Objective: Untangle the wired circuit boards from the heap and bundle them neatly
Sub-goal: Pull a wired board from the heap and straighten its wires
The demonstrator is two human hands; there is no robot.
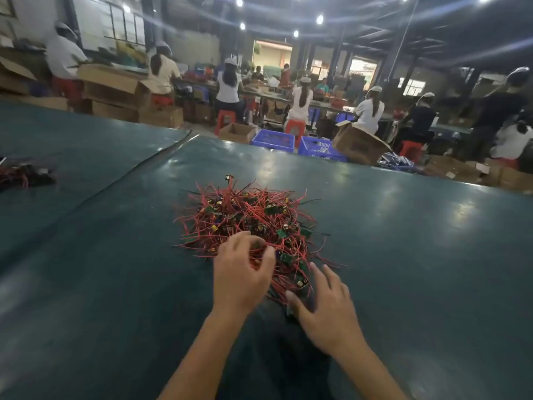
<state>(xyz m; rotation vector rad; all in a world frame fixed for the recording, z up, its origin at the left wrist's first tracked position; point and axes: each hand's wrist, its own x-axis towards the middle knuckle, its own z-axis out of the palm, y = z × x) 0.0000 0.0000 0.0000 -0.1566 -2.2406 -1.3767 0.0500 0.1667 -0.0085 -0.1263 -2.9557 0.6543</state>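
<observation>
heap (pixel 245 217) of wired boards mid-tabletop (pixel 403 255), near me | left hand (pixel 242 274) grip curled round its near wires | right hand (pixel 327 308) flat, fingers straight, pinning the near-right edge (I judge, to steady the pull)

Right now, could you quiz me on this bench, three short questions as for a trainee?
1. True or false: the heap of wired circuit boards lies straight on the table.
2. Most wires in the heap are: A blue, B red, C white.
3. Which has straight, spread fingers: the left hand or the right hand?
Key: 1 true; 2 B; 3 the right hand.
</observation>
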